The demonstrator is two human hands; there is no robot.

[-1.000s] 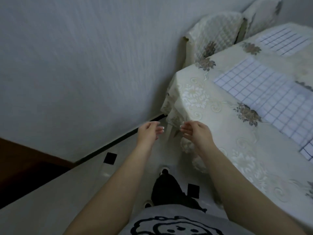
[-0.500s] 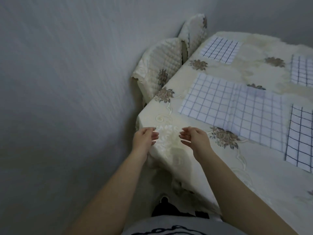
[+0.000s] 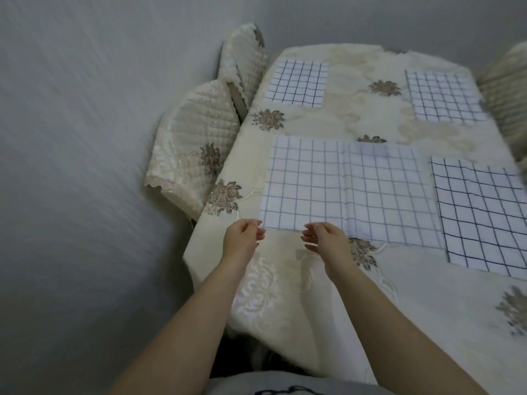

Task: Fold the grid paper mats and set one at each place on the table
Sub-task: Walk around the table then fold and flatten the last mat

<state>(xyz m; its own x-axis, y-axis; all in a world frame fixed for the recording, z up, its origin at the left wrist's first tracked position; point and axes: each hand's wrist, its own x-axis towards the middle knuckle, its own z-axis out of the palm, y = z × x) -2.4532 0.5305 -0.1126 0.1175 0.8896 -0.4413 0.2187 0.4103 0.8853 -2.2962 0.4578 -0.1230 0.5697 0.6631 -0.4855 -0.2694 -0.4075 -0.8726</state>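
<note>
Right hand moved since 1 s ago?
Yes: right hand advanced across the cream floral tablecloth from its corner to the near edge of the wide unfolded grid paper mat.

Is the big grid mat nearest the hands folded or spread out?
Spread out. The big mat lies flat, a crease line runs down its middle, and it is clearly wider than the small mat behind it.

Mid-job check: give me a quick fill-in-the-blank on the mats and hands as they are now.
1. The tablecloth carries ___ grid mats in view.
2. The dark-lined mat lies to the ___ of the large mat.
3. The left hand and right hand sit at the large mat's ___ edge.
Missing: four; right; near.
</note>
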